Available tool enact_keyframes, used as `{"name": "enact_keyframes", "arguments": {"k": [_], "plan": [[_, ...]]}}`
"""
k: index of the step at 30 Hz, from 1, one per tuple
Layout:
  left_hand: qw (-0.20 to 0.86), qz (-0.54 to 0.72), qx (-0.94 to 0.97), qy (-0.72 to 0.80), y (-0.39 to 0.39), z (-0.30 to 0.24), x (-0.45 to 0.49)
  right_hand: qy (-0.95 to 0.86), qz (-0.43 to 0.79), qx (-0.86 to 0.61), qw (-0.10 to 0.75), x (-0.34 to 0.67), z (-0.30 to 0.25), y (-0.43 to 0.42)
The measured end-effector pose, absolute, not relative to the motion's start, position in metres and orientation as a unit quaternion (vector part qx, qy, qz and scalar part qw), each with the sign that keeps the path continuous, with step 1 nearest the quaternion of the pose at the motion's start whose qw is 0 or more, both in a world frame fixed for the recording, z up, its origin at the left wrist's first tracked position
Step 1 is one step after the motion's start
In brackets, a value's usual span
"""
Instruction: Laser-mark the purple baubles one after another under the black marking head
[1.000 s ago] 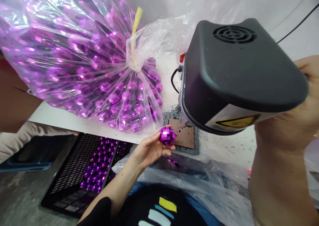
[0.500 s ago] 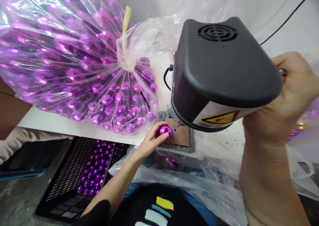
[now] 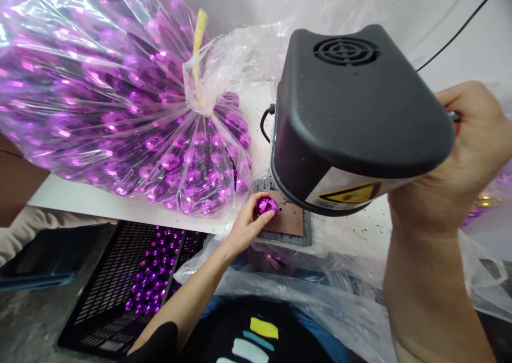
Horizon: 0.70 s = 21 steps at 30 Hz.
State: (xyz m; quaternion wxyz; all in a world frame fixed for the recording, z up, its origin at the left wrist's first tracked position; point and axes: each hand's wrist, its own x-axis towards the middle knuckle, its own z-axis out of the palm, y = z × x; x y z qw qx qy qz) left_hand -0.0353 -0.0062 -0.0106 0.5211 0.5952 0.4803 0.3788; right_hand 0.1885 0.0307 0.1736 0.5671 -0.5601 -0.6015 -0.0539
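My left hand (image 3: 248,221) is closed around a shiny purple faceted ball (image 3: 265,206), thumb in front and fingers behind. The ball rests against a brown board (image 3: 288,225) with a small dark hole just to its right. Under the board lies a grey metal base plate (image 3: 306,235) strewn with dark shavings. Above it looms a black machine housing (image 3: 360,107), shaped like a bench drill head, with a round vent and a yellow warning label. At its right side my right hand (image 3: 470,133) is wrapped round a handle, of which only a red and metal end shows. The tool tip is hidden.
A big clear bag (image 3: 100,101) of purple balls, tied with yellow string, fills the left of the white table (image 3: 192,221). Below stands a black crate (image 3: 90,293) holding more balls. Clear plastic sheeting (image 3: 304,293) covers my lap. At far left, a person's sleeve (image 3: 24,229) shows.
The purple ball has turned slightly in my left hand, its facets now facing differently. My right hand keeps its grip on the handle. The whole view has shifted a little.
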Motion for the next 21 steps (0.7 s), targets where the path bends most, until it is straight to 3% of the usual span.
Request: {"name": "enact_keyframes", "arguments": {"k": [13, 21], "plan": [[0.283, 0.362, 0.740, 0.491, 0.000, -0.013, -0.007, -0.605, -0.057, -0.561, 0.561, 0.189, 0.172, 0.031], [0.300, 0.329, 0.748, 0.492, 0.001, -0.020, 0.011, -0.607, -0.057, -0.563, 0.558, 0.190, 0.172, 0.029]]}}
